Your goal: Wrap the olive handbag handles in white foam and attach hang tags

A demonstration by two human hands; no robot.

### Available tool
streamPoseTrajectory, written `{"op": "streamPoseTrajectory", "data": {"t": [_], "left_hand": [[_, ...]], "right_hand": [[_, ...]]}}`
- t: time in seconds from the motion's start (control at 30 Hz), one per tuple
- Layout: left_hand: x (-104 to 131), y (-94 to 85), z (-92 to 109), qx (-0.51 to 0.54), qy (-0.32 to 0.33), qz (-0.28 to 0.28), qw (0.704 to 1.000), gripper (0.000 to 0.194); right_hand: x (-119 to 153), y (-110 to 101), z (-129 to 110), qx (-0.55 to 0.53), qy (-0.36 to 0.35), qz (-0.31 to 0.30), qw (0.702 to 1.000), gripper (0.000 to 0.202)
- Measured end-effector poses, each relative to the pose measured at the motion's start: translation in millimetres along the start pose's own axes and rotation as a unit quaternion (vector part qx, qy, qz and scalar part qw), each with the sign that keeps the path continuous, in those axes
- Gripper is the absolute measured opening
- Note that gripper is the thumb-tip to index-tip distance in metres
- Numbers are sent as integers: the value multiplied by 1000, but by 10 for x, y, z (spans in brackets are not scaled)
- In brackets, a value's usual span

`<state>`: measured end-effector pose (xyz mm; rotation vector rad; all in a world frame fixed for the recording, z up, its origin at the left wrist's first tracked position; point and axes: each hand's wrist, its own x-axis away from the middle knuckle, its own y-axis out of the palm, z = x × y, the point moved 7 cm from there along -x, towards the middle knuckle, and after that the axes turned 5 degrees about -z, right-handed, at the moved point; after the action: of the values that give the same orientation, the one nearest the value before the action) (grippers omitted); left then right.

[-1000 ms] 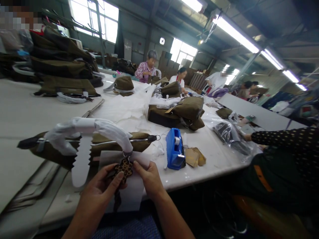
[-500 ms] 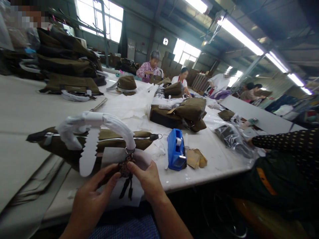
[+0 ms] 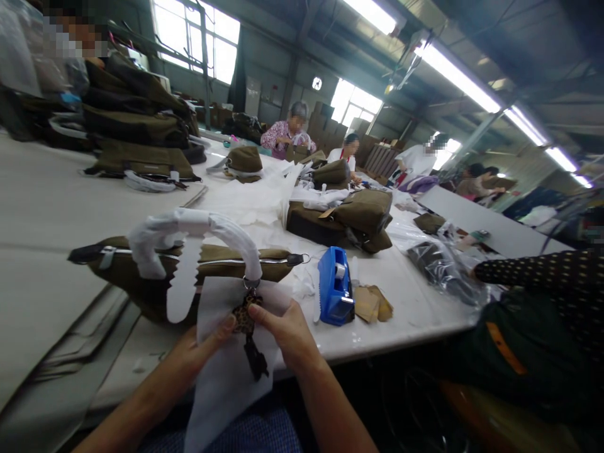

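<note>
An olive and dark handbag point(image 3: 217, 255) lies on the white table, its two handles wrapped in white point(image 3: 240, 239). A leopard-patterned charm point(image 3: 245, 314) with dark tassels hangs from a handle ring, over a white paper sheet point(image 3: 221, 377). My left hand point(image 3: 207, 343) pinches the charm and paper from the left, thumb on top. My right hand point(image 3: 283, 327) holds the charm's right side with its thumb, its other fingers hidden behind the sheet. To the right stands a blue tape dispenser point(image 3: 335, 286).
Brown tags point(image 3: 372, 303) lie right of the dispenser. More olive bags point(image 3: 349, 217) sit farther back, and others are piled at the left point(image 3: 136, 126). A person's dotted sleeve point(image 3: 538, 274) reaches in at the right, beside a plastic-wrapped item point(image 3: 438, 270).
My left hand has shifted, with its fingers now behind the paper. The sheet stands more upright behind the charm and hangs lower. The view has moved slightly.
</note>
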<state>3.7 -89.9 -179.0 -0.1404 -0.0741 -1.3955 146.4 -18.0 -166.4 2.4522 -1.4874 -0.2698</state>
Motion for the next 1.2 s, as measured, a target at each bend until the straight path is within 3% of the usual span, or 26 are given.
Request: {"op": "streamPoseTrajectory", "data": {"t": [0.1,0.23,0.3,0.4,0.47,0.53,0.67,0.8,1.03,1.2], "left_hand": [[-123,73,-149,38,-55,-39,997,70],[-172,-32,-222,-28,-23,23,999,61],[-152,-56,-232,-29,-18,37,999,57],[-122,-70,-225,-15,-19,48,999,57],[-111,-70,-205,-11,-15,56,998,57],[-101,-64,-182,-9,-13,63,998,54],[-70,-54,-109,-7,-14,72,997,57],[-29,-68,-88,-35,-15,91,995,61],[20,28,-134,-132,106,102,980,71],[-1,-11,-128,-200,156,85,963,61]], "right_hand": [[-10,-25,-11,37,-11,17,999,43],[27,-92,20,103,-7,3,995,40],[65,-154,95,63,8,-6,998,49],[118,-255,282,-79,32,6,996,65],[147,-302,426,-126,48,35,990,62],[166,-297,508,-109,46,45,992,47],[173,-173,426,-36,-11,23,999,35],[158,-101,334,-5,-45,64,997,42],[142,14,439,50,-53,113,991,38],[95,70,336,64,-36,42,996,39]]}}
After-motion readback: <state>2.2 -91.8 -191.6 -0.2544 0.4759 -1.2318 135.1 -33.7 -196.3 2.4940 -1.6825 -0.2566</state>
